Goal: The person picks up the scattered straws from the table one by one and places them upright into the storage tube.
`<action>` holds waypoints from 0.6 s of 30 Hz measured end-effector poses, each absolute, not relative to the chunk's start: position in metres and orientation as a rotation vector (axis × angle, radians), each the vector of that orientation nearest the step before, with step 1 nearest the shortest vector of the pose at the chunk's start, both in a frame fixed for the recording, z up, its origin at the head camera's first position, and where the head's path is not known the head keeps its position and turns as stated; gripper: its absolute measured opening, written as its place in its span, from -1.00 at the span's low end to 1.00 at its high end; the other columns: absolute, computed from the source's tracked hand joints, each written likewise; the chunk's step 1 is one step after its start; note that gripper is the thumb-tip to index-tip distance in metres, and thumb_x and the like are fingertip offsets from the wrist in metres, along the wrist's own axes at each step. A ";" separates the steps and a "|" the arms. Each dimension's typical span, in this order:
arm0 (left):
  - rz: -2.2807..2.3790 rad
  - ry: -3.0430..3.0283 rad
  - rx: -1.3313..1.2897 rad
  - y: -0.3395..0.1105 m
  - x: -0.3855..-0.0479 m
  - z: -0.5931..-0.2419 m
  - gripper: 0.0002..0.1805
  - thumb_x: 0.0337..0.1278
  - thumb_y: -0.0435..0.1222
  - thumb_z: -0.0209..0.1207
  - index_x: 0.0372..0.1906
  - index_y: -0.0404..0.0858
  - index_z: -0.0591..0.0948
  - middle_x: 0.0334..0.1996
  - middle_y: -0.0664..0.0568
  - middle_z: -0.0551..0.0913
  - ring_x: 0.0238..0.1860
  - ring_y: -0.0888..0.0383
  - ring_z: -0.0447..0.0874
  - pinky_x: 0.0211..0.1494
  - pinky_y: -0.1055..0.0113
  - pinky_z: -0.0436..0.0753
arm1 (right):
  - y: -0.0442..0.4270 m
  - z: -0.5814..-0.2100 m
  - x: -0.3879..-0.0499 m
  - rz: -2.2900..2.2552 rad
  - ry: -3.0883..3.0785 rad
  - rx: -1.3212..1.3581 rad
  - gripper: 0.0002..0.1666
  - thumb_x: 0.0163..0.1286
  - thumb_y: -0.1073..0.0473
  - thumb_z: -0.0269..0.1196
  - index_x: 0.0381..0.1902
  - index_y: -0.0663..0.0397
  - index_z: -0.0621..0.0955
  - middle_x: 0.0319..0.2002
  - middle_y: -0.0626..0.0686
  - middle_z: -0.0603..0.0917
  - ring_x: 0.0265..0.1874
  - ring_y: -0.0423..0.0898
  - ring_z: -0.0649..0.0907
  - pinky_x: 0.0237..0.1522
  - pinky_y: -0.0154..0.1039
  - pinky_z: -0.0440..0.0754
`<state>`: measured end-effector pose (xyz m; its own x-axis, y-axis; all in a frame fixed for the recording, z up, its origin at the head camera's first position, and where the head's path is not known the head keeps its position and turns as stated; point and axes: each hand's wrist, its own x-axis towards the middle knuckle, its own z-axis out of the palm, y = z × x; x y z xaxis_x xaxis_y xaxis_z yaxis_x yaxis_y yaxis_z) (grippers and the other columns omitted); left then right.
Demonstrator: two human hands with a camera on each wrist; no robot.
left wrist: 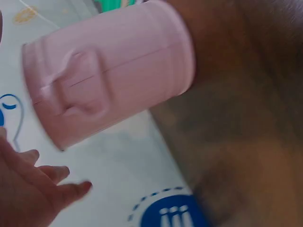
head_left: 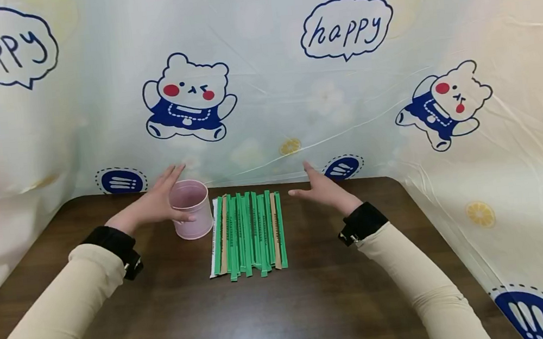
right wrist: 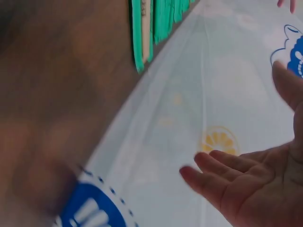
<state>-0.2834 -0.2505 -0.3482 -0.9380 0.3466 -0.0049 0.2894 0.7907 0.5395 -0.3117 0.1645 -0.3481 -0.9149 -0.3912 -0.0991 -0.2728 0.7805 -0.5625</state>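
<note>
A pink cup-like bucket stands upright at the table's back left; the left wrist view shows a raised handle on the side of the bucket. Beside it, my left hand has its fingers spread; whether it touches the bucket is unclear. In the left wrist view that hand shows a gap from the wall. Right of the bucket lies a row of narrow green sticks, with a few brown and white ones among them. My right hand hovers right of the row, fingers extended and holding nothing.
The dark wooden table reaches forward under both forearms. A printed cloth with bears and lettering hangs behind the table's back edge and along its sides.
</note>
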 end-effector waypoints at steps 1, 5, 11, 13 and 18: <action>0.897 2.870 0.509 -0.251 -0.284 -0.353 0.49 -0.13 -0.02 0.57 0.67 -0.12 -0.31 0.65 -0.39 -0.31 0.59 -0.54 -0.27 0.40 -0.65 0.03 | 0.161 -0.352 -0.314 -0.851 2.760 -0.490 0.16 0.51 -0.16 0.20 0.66 0.14 -0.24 0.67 0.26 -0.07 0.65 0.20 0.07 0.64 0.15 0.13; 1.114 2.875 0.473 -0.251 -0.287 -0.371 0.49 -0.10 -0.12 0.58 0.66 -0.17 -0.34 0.65 -0.40 -0.24 0.59 -0.52 -0.13 0.45 -0.56 0.13 | 0.149 -0.367 -0.324 -0.947 2.752 -0.374 0.00 0.53 -0.07 0.20 0.64 0.25 -0.02 0.55 0.36 0.27 0.53 0.26 0.34 0.53 0.15 0.36; 1.277 2.892 0.356 -0.246 -0.286 -0.389 0.51 -0.10 -0.13 0.58 0.66 -0.12 -0.38 0.62 -0.44 -0.11 0.52 -0.52 0.08 0.43 -0.53 0.23 | 0.133 -0.393 -0.339 -1.057 2.715 -0.260 -0.21 0.53 0.10 0.21 0.53 0.37 0.23 0.31 0.40 0.55 0.25 0.26 0.62 0.30 0.07 0.61; 1.327 2.878 0.313 -0.246 -0.286 -0.393 0.51 -0.08 -0.14 0.57 0.65 -0.09 -0.42 0.61 -0.45 -0.07 0.51 -0.50 0.11 0.43 -0.52 0.25 | 0.126 -0.402 -0.343 -1.089 2.706 -0.224 -0.26 0.51 0.16 0.22 0.50 0.40 0.29 0.26 0.40 0.59 0.15 0.24 0.68 0.20 0.02 0.68; 1.483 2.786 0.195 -0.249 -0.287 -0.402 0.52 0.00 -0.15 0.52 0.61 0.03 -0.55 0.60 -0.46 -0.08 0.51 -0.48 0.11 0.46 -0.48 0.24 | 0.109 -0.419 -0.357 -1.205 2.651 -0.104 -0.36 0.45 0.30 0.26 0.41 0.43 0.39 0.23 0.41 0.59 0.07 0.24 0.71 0.06 -0.06 0.76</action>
